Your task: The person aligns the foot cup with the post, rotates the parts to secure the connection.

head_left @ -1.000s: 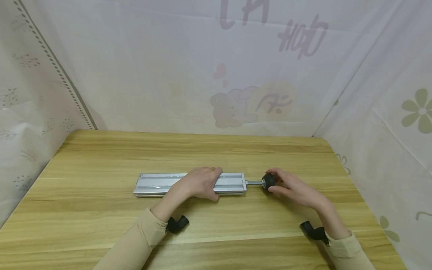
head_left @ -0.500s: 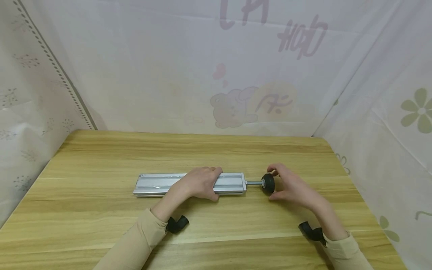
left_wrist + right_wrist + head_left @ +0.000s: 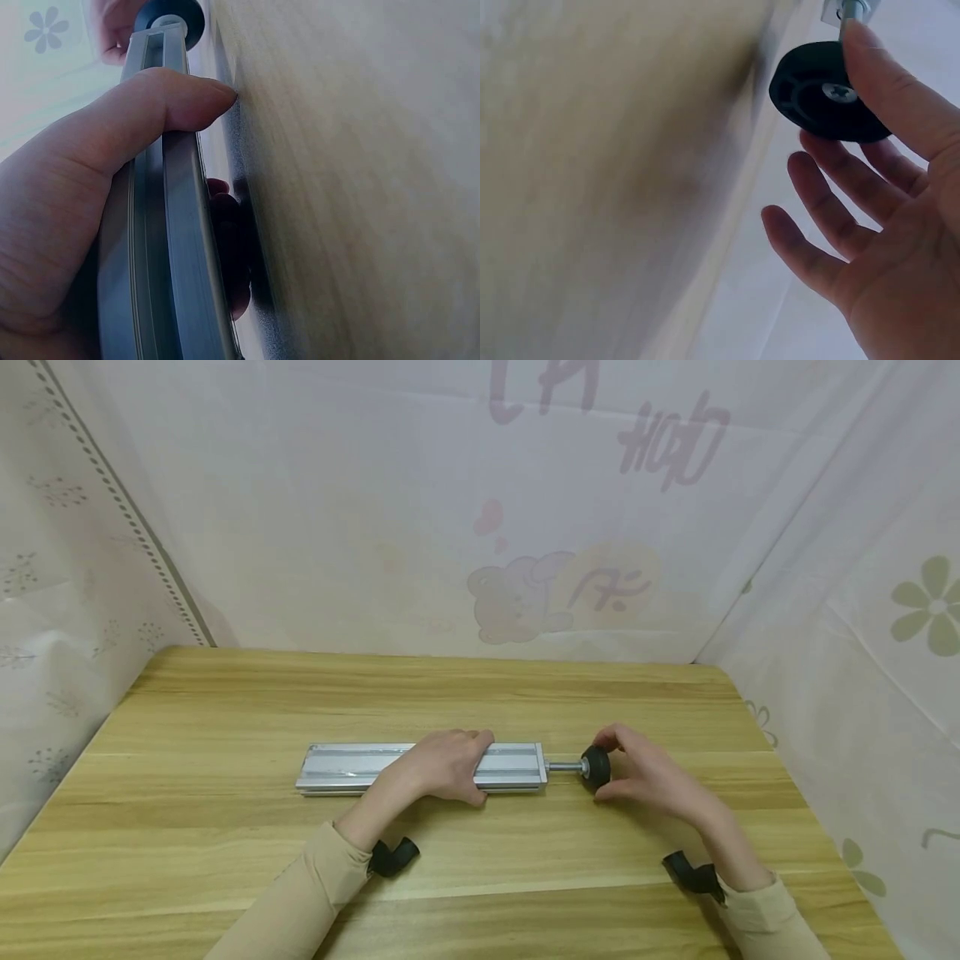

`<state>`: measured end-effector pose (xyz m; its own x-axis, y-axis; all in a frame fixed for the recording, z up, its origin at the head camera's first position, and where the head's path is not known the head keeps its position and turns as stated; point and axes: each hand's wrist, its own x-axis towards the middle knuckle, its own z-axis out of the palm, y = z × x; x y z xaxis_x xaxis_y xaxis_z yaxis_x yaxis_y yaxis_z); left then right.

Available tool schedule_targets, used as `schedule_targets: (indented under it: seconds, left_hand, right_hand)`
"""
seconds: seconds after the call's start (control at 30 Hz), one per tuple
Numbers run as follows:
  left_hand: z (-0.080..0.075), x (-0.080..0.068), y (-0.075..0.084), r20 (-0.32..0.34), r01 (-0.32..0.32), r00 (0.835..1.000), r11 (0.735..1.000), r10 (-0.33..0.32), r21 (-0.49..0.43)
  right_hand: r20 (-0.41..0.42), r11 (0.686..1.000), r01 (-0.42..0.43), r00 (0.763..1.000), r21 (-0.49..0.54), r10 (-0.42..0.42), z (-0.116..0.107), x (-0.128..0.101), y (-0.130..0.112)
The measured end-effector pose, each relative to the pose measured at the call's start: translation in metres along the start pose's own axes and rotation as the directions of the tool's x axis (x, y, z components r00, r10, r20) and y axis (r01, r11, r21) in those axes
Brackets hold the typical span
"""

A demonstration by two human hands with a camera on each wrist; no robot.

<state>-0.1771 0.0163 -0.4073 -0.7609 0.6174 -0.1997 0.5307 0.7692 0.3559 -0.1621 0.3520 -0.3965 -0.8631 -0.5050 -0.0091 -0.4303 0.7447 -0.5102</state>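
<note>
A silver aluminium rail (image 3: 345,768) lies lengthwise on the wooden table (image 3: 480,693). From its right end a thin metal shaft (image 3: 564,767) runs out to a black round knob (image 3: 597,767). My left hand (image 3: 442,767) grips the rail near its right half. In the left wrist view its thumb (image 3: 150,105) lies across the rail (image 3: 180,285) and its fingers curl underneath. My right hand (image 3: 637,770) pinches the knob between a finger on top and the thumb below. In the right wrist view the thumb (image 3: 885,82) lies on the rim of the knob (image 3: 821,94), and the other fingers spread loosely.
Pale printed cloth (image 3: 525,527) walls in the table at the back and on both sides. Black camera straps sit on the left wrist (image 3: 393,857) and the right wrist (image 3: 690,874). Bare wood lies all round the rail.
My right hand, wrapped over the knob a second ago, drew back slightly and opened. Now it has closed on the knob's rim again. The left hand and the rail have stayed put.
</note>
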Motion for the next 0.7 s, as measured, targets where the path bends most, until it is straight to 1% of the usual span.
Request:
schedule_targets:
  seconds: [0.17, 0.37, 0.43, 0.53, 0.7]
  left_hand:
    - [0.0007, 0.0002, -0.0006, -0.001, -0.001, 1.0, 1.0, 0.001, -0.003]
    - [0.0002, 0.0003, -0.0009, -0.005, -0.003, 1.0, 1.0, 0.003, -0.003]
    - [0.0004, 0.0002, -0.001, -0.005, -0.002, 1.0, 1.0, 0.002, -0.002]
    - [0.0009, 0.0002, -0.0011, -0.006, -0.002, 1.0, 1.0, 0.002, 0.0]
    - [0.0013, 0.0, -0.001, -0.01, -0.01, 1.0, 1.0, 0.01, 0.002]
  right_hand:
    - [0.025, 0.998, -0.001, 1.0, 0.07, -0.001, -0.0044, -0.0037, 0.0044]
    - [0.043, 0.996, -0.004, 0.999, 0.093, 0.0, -0.0051, -0.0044, 0.0069]
    - [0.047, 0.996, -0.013, 0.999, 0.085, 0.009, -0.0044, -0.0039, 0.0059]
    - [0.05, 0.999, -0.017, 0.999, 0.044, 0.015, -0.0023, -0.0022, 0.0043]
    - [0.026, 0.999, 0.01, 1.0, -0.036, -0.009, 0.0019, -0.0004, 0.0019]
